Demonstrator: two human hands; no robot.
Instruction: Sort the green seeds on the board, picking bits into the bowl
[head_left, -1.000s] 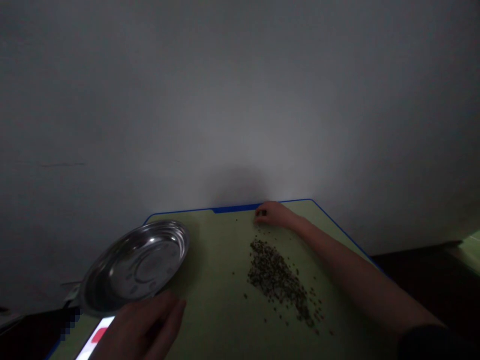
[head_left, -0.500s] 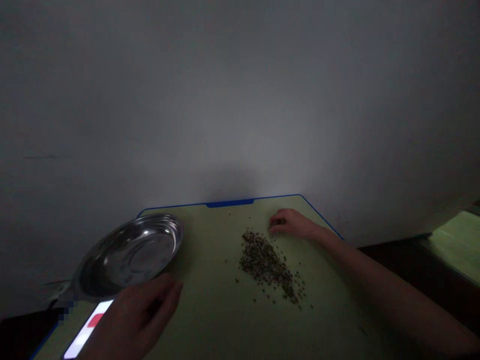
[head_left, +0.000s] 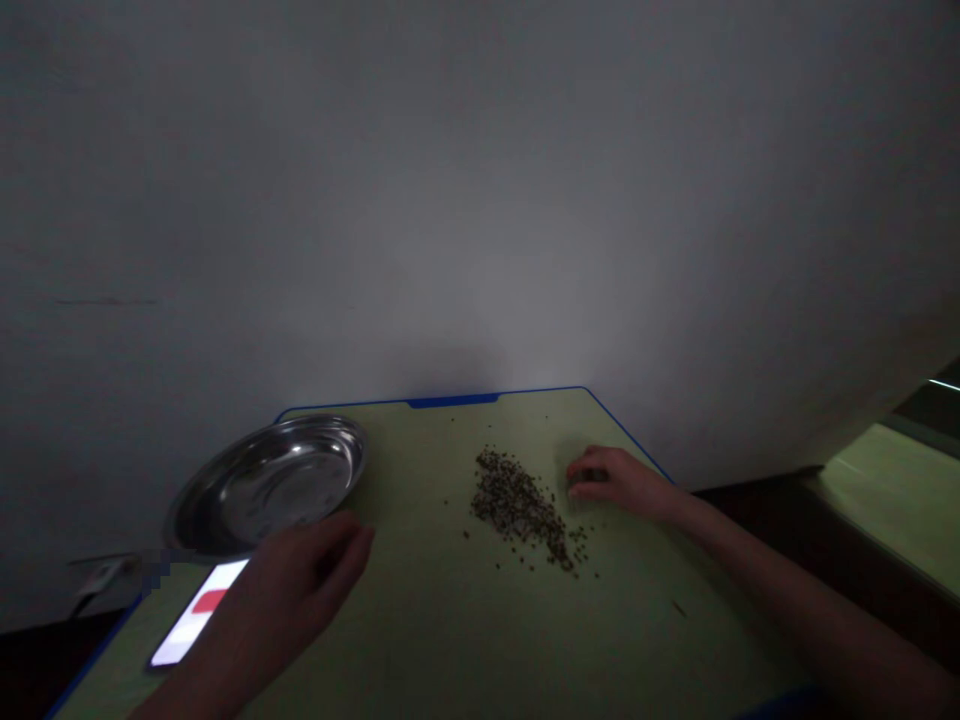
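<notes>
A loose heap of small dark brown-green grains [head_left: 517, 505], kind too small to tell, lies spread over the pale yellow-green tabletop [head_left: 420, 640]. Just right of the heap, my right hand [head_left: 619, 482] is low over the table, fingers bent and a gap between thumb and fingertips; I see nothing held in it. My left hand [head_left: 319, 565] is curled closed in front of a shiny metal basin [head_left: 262, 495]. Its fingers are partly hidden, so whatever they may hold does not show. The basin stands at the back left, with no contents visible.
A phone with a lit screen [head_left: 199, 615] lies at the left, partly behind my left forearm. The table has a blue rim [head_left: 630, 435] and stands against a grey wall [head_left: 480, 220]. Another pale yellow-green surface [head_left: 892, 500] is at the far right.
My right hand has drawn back to the right and nearer me, away from the heap. My left hand stays curled by the basin. The whole view has shifted slightly.
</notes>
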